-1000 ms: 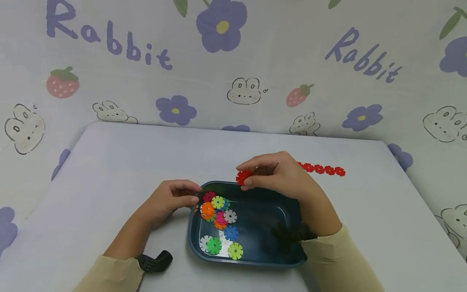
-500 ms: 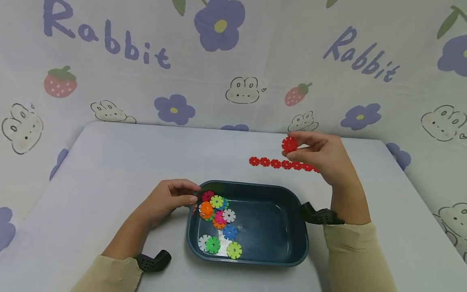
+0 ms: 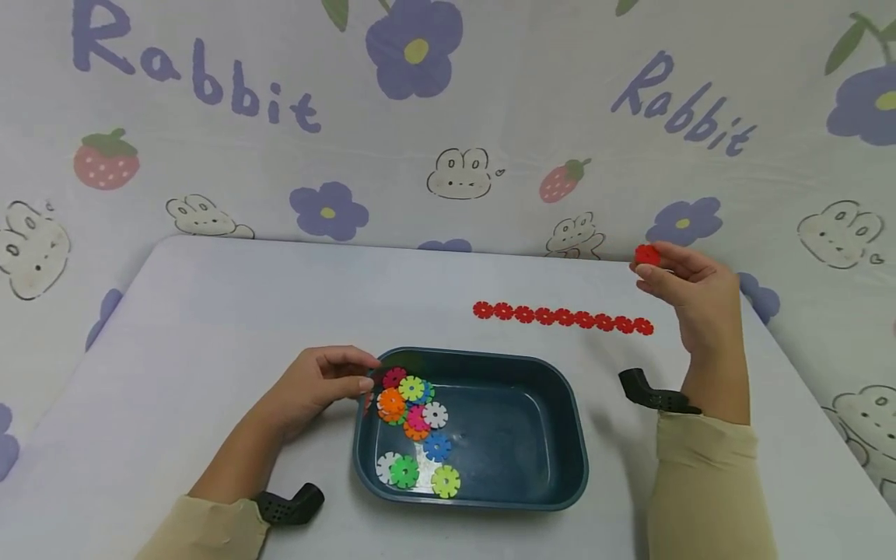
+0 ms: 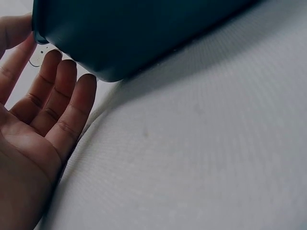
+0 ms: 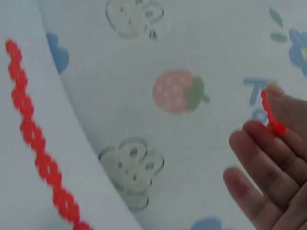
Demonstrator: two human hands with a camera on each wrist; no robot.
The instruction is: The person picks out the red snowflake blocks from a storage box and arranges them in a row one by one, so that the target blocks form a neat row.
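My right hand (image 3: 703, 292) is raised over the far right of the table, pinching a red notched plastic disc (image 3: 647, 255) between thumb and fingers. In the right wrist view that disc (image 5: 271, 114) shows edge-on, the other fingers loosely curled below it. Lower and to the left, a row of several red discs (image 3: 565, 316) lies edge to edge on the table. My left hand (image 3: 318, 389) holds the rim of a dark blue tray (image 3: 483, 355) at its far left corner, thumb and index finger on the edge. In the left wrist view the remaining fingers (image 4: 64, 122) spread beneath the tray's corner.
Inside the tray's left half lie several notched discs in orange, green, blue (image 3: 437, 446), white, pink and yellow-green. A white cloth (image 3: 210, 311) covers the table. Behind its far edge hangs a curtain (image 3: 266, 163) printed with rabbits, flowers and strawberries.
The right hand has carried the red disc from above the tray's far rim, across the red row, to the far right. The whole row is now uncovered. The left hand stays at the tray.
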